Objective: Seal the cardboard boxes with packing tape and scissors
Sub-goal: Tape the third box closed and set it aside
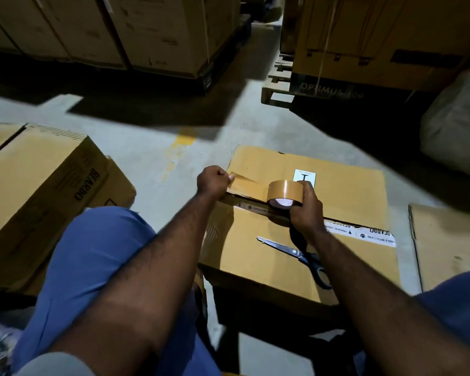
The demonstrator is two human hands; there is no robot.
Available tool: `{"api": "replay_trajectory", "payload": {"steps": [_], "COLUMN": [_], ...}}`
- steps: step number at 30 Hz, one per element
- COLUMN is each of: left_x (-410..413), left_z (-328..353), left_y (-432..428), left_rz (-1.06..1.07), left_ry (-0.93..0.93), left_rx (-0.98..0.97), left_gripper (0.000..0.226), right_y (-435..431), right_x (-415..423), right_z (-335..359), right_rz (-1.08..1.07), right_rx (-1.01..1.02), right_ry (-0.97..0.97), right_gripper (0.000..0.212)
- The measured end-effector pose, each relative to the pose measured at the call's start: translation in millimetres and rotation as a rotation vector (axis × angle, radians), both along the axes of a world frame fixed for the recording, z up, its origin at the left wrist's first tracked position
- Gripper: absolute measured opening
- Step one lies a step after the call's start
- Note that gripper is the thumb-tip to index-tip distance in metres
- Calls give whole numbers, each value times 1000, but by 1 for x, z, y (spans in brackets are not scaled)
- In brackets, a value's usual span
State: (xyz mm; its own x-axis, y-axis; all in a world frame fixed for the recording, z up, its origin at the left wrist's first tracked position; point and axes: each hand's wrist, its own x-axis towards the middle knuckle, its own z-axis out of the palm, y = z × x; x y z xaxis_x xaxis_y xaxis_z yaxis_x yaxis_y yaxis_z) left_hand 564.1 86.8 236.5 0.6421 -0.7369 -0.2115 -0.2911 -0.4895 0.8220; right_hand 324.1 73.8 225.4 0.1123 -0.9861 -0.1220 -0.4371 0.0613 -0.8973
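Forearms (174, 253) reach a brown cardboard box (345, 191): left hand (213, 180) pinches tan tape's end (242, 183), right hand (305, 211) grips the roll (284, 191), seam not yet sealed.

Brown tape roll (284, 194) upright on box (345, 191) seam.

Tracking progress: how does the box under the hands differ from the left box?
The middle box has brown tape stretched across its top, and scissors lie on it; the left box has neither. The middle box carries a white printed strip; the left box shows dark print. Both are brown cardboard.
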Motion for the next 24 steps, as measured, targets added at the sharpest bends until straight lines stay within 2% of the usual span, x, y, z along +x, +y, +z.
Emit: {"api": "replay_trajectory", "payload": {"steps": [7, 11, 14, 18, 24], "left_x": [22, 31, 34, 38, 44], "left_z": [-14, -17, -23, -30, -40], "left_y": [12, 11, 10, 9, 6], "left_rz": [76, 75, 70, 73, 49], "left_ry": [86, 107, 99, 67, 82], "left_rx": [22, 0, 0, 6, 36], "left_gripper": [20, 21, 23, 21, 21], "right_y": [-5, 0, 2, 2, 2], "right_x": [13, 13, 17, 26, 35], "right_z": [-2, 2, 11, 18, 23], "right_rz": [131, 206, 260, 305, 337], "right_rx": [-183, -246, -274, -328, -355], "right_ry": [381, 590, 722, 864, 941], "right_gripper": [62, 80, 82, 87, 77]}}
